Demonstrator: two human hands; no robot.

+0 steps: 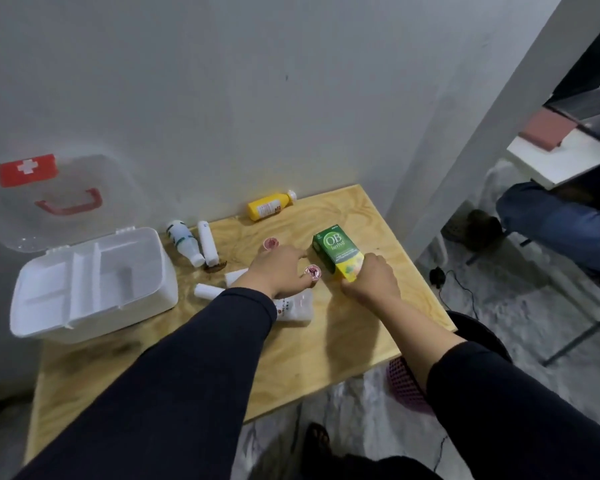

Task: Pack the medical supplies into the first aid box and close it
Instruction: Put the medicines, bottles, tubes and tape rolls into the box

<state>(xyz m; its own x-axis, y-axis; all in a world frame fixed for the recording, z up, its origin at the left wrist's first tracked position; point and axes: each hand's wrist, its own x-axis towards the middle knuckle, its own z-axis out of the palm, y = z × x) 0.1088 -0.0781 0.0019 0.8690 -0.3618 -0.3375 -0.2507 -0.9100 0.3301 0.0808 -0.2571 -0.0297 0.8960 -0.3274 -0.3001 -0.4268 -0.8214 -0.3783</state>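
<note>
The white first aid box point(94, 306) stands open at the table's left, its clear lid point(66, 202) with a red handle leaning on the wall. An empty divided tray sits inside. My right hand point(371, 282) grips the near end of a green and yellow OB herbal carton point(336, 251). My left hand point(278, 271) pinches a small round pink-lidded jar point(313, 271). A second small pink jar point(271, 243) stands behind it. A white plastic pack point(297, 308) lies partly under my left wrist.
On the wooden table point(291, 358) lie a yellow bottle point(269, 206) near the wall, a white bottle point(186, 242), a white tube point(207, 242) and a small white roll point(207, 291). Another person sits at the right by a white desk point(561, 161). A pink basket point(407, 386) is below the table edge.
</note>
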